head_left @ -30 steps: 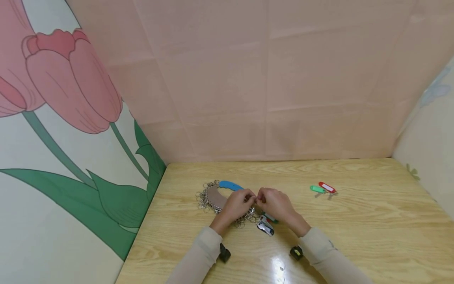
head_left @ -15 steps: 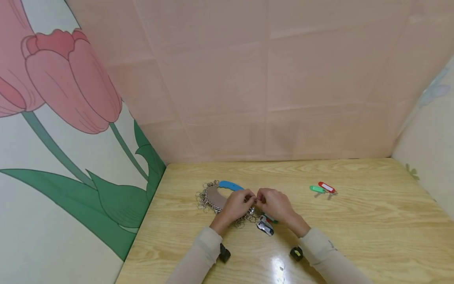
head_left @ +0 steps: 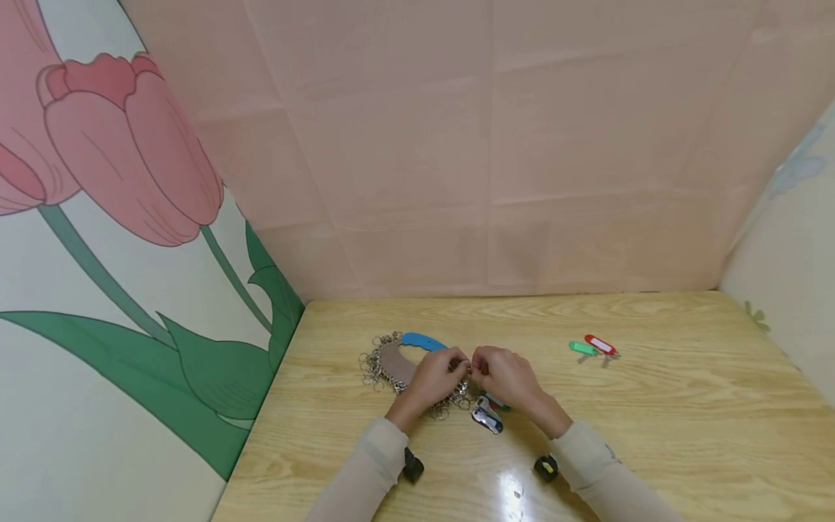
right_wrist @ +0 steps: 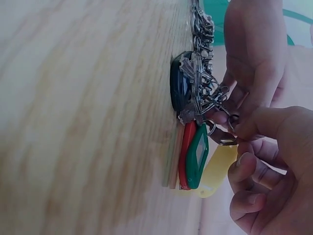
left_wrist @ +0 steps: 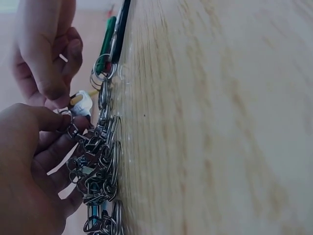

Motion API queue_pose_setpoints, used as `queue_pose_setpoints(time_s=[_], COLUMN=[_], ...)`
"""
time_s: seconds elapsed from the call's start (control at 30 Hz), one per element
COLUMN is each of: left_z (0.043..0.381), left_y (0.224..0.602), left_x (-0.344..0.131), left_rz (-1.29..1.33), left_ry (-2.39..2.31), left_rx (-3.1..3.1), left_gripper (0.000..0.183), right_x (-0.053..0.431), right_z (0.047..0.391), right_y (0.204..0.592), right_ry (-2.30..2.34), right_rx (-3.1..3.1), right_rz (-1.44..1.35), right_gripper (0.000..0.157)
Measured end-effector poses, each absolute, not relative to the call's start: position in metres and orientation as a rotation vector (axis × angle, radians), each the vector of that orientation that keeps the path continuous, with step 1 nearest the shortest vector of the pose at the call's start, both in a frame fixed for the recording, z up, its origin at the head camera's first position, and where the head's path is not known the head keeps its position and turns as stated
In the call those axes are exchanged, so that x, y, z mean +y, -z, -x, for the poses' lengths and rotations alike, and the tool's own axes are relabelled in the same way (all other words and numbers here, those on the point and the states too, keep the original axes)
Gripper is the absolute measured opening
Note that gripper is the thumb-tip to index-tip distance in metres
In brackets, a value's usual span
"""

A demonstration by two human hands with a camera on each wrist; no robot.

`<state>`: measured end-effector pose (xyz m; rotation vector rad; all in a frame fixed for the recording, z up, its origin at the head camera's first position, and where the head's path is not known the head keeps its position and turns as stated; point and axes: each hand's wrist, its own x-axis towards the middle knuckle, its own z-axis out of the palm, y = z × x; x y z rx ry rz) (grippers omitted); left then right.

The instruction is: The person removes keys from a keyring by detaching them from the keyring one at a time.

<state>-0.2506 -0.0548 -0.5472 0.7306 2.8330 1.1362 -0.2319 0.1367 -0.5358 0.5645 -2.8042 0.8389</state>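
Note:
In the head view my left hand (head_left: 438,377) and right hand (head_left: 505,373) meet fingertip to fingertip over a curved brown holder (head_left: 396,362) with a blue end (head_left: 422,341) and a fringe of metal rings. My left thumb and fingers pinch a small key ring (right_wrist: 234,121), joined to the fringe by a clip. My right fingertips pinch a silver key (left_wrist: 83,104) right at that ring. A yellow key tag (right_wrist: 217,169) hangs behind in the right wrist view. Close below lie a green key tag (right_wrist: 196,156), a red key tag (right_wrist: 185,154) and a black-and-silver fob (head_left: 488,415).
Farther right on the wooden table (head_left: 685,406) lie another green key tag (head_left: 583,348) and another red key tag (head_left: 601,344), with keys. Small black devices (head_left: 546,467) sit at both wrists. A pink-covered wall (head_left: 417,181) stands behind the table, with a tulip-painted wall at left.

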Motion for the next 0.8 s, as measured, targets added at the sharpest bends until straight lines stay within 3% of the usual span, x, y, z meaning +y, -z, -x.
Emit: queue_pose_setpoints(time_s=[0.33,0.8], left_z=[0.2514,0.2522], left_y=[0.5472,0.5489], left_x=[-0.0554,-0.0566], left_rz=[-0.708,-0.753], left_ry=[-1.151,-1.169], left_rx=[2.831,2.810], left_gripper=[0.018,0.018], right_x=[0.1344,0.1323], right_z=[0.2318,0.2335], right_y=[0.5358,0.5366], right_ry=[-0.852,-0.877], right_rx=[-2.844,-2.852], right_rz=[-0.519,-0.465], right_gripper=[0.008,0.011])
